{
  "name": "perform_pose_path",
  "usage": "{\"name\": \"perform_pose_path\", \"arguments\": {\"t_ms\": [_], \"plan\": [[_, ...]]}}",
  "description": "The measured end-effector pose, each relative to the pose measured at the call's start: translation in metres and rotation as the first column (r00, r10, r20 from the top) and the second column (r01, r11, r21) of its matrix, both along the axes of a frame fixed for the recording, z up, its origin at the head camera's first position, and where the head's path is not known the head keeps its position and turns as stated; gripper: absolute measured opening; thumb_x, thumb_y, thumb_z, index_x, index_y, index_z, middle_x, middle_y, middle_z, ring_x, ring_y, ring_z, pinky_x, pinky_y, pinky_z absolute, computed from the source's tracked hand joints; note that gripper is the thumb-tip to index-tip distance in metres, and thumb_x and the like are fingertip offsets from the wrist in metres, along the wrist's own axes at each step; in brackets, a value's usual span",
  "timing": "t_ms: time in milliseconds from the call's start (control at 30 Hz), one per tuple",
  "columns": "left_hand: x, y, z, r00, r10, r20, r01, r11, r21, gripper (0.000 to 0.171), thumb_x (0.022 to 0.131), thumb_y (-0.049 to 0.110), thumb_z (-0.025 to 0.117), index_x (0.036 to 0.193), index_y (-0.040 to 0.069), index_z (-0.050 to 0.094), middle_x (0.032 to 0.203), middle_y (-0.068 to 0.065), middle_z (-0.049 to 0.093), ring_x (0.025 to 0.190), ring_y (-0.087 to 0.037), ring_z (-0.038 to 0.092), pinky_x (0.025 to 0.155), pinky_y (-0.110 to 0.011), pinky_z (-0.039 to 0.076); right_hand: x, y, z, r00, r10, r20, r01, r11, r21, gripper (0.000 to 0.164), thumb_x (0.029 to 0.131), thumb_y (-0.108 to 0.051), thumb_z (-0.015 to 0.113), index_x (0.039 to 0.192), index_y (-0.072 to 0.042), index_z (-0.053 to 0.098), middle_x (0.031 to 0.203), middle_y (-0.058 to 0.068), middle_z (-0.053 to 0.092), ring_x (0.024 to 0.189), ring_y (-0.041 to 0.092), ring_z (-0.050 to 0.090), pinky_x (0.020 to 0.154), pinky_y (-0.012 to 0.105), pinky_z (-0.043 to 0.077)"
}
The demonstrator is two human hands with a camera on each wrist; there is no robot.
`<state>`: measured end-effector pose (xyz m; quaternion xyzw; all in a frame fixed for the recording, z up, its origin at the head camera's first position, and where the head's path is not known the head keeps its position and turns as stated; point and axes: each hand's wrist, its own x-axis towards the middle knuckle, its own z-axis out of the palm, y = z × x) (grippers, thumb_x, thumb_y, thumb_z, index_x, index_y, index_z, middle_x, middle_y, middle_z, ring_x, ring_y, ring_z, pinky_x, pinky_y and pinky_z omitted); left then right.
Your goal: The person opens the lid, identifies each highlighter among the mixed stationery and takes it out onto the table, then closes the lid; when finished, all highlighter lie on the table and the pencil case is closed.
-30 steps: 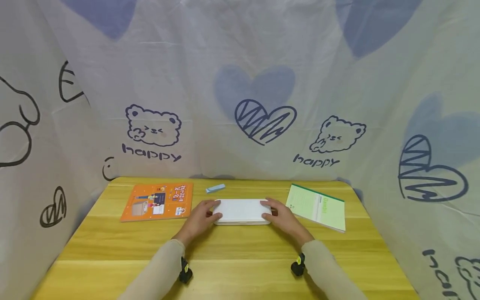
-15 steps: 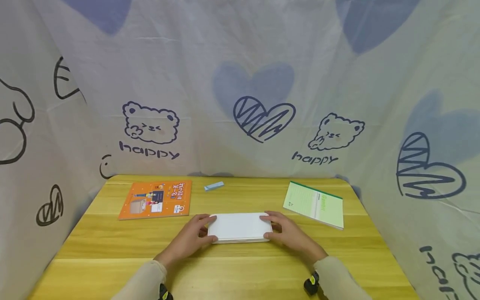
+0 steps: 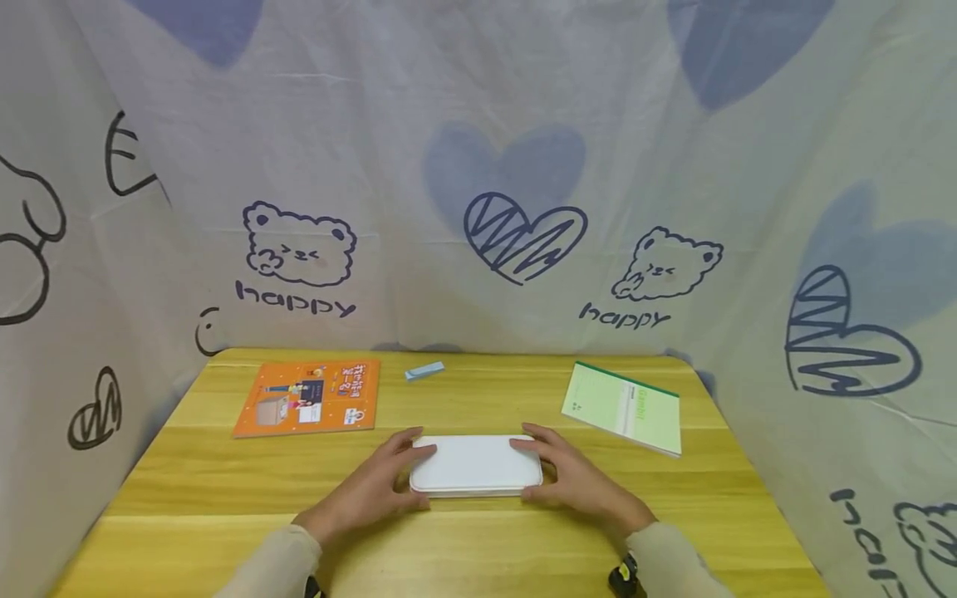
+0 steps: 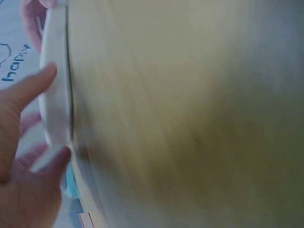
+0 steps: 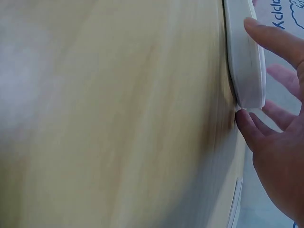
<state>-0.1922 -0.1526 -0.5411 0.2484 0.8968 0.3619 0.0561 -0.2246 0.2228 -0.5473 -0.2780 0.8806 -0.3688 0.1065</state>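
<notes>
A flat white case (image 3: 476, 467) with rounded corners lies on the wooden table, its long side facing me. My left hand (image 3: 370, 490) grips its left end, thumb at the front edge and a finger across the top. At the opposite end my right hand (image 3: 583, 480) holds it in much the same way. The left wrist view shows the left thumb (image 4: 47, 73) against the white side wall of the case (image 4: 58, 107). In the right wrist view the right thumb (image 5: 259, 32) lies on the case's side (image 5: 244, 61), with a fingertip at its end close to the tabletop.
An orange illustrated book (image 3: 306, 399) lies at the back left of the table (image 3: 478, 548). Behind the case is a small light-blue bar (image 3: 424, 370). A pale green notebook (image 3: 623, 409) lies at the back right. Printed cloth (image 3: 419, 249) hangs around the table.
Both hands have brought the white case toward me from farther back on the table, mostly in the first half second. The book, blue bar and notebook stay in place.
</notes>
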Motion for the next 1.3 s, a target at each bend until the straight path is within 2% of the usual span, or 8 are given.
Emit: {"name": "perform_pose_path", "arguments": {"t_ms": [133,300,400,567,800,1067,1200,1300], "plan": [[-0.004,0.001,0.002,0.994,-0.096,-0.047,0.094,0.994,-0.059,0.071,0.095,0.03,0.088,0.158,0.015,0.058,0.175,-0.014,0.037,0.161,-0.042,0.035,0.128,-0.063,0.035,-0.003,-0.004,0.0,0.999,0.047,-0.02,-0.045,0.997,0.068,0.078,0.094,-0.039,0.087,0.162,-0.024,0.054,0.176,0.014,0.034,0.158,0.043,0.037,0.124,0.07,0.035],[-0.01,0.0,0.007,0.98,-0.144,-0.134,0.121,0.979,-0.165,0.066,0.096,0.035,0.086,0.155,0.016,0.062,0.169,-0.012,0.048,0.155,-0.036,0.045,0.125,-0.059,0.041,-0.004,-0.008,0.001,0.997,0.062,-0.04,-0.057,0.99,0.128,0.075,0.095,-0.037,0.086,0.162,-0.028,0.053,0.173,0.011,0.038,0.154,0.034,0.042,0.124,0.063,0.04],[-0.016,-0.001,0.009,0.965,-0.181,-0.188,0.135,0.963,-0.233,0.066,0.096,0.041,0.085,0.153,0.015,0.064,0.165,-0.01,0.054,0.149,-0.034,0.052,0.122,-0.057,0.046,-0.003,-0.008,0.002,0.997,0.058,-0.05,-0.05,0.987,0.151,0.075,0.096,-0.037,0.085,0.162,-0.029,0.052,0.172,0.011,0.039,0.153,0.032,0.043,0.123,0.063,0.041],[-0.024,-0.003,0.011,0.947,-0.231,-0.222,0.158,0.94,-0.302,0.068,0.095,0.049,0.083,0.151,0.015,0.066,0.16,-0.008,0.06,0.141,-0.034,0.059,0.114,-0.057,0.054,-0.001,-0.008,0.003,0.997,0.055,-0.054,-0.045,0.984,0.173,0.076,0.097,-0.038,0.084,0.164,-0.028,0.05,0.173,0.011,0.037,0.154,0.034,0.042,0.124,0.063,0.04],[-0.033,-0.006,0.013,0.969,-0.205,-0.14,0.16,0.948,-0.276,0.07,0.094,0.052,0.083,0.153,0.018,0.064,0.163,-0.006,0.058,0.141,-0.034,0.058,0.11,-0.059,0.056,0.0,-0.009,0.002,0.997,0.047,-0.053,-0.038,0.987,0.158,0.075,0.099,-0.036,0.083,0.165,-0.028,0.048,0.173,0.009,0.036,0.156,0.033,0.041,0.125,0.063,0.04],[-0.039,-0.008,0.015,0.988,-0.145,-0.042,0.14,0.983,-0.116,0.062,0.097,0.055,0.079,0.147,0.02,0.07,0.156,0.0,0.064,0.139,-0.032,0.06,0.112,-0.062,0.054,0.0,-0.007,0.0,0.999,0.02,-0.043,-0.014,0.989,0.148,0.083,0.096,-0.035,0.086,0.167,-0.031,0.042,0.174,0.008,0.035,0.156,0.032,0.04,0.126,0.062,0.039],[-0.04,-0.01,0.013,0.998,-0.063,0.027,0.064,0.997,-0.041,0.061,0.097,0.059,0.078,0.147,0.025,0.071,0.156,0.001,0.065,0.143,-0.035,0.058,0.117,-0.066,0.048,-0.002,-0.003,-0.002,0.999,-0.038,0.009,0.037,0.999,0.032,0.086,0.092,-0.041,0.09,0.165,-0.029,0.046,0.175,0.006,0.034,0.158,0.035,0.038,0.127,0.064,0.035],[-0.041,-0.01,0.013,0.998,0.025,0.059,-0.025,1.0,0.0,0.06,0.095,0.061,0.079,0.144,0.027,0.073,0.152,-0.002,0.067,0.145,-0.036,0.058,0.12,-0.066,0.045,-0.002,0.002,-0.001,0.99,-0.115,0.079,0.125,0.982,-0.145,0.081,0.093,-0.035,0.09,0.161,-0.02,0.048,0.171,0.008,0.039,0.156,0.038,0.043,0.127,0.057,0.039]]}}
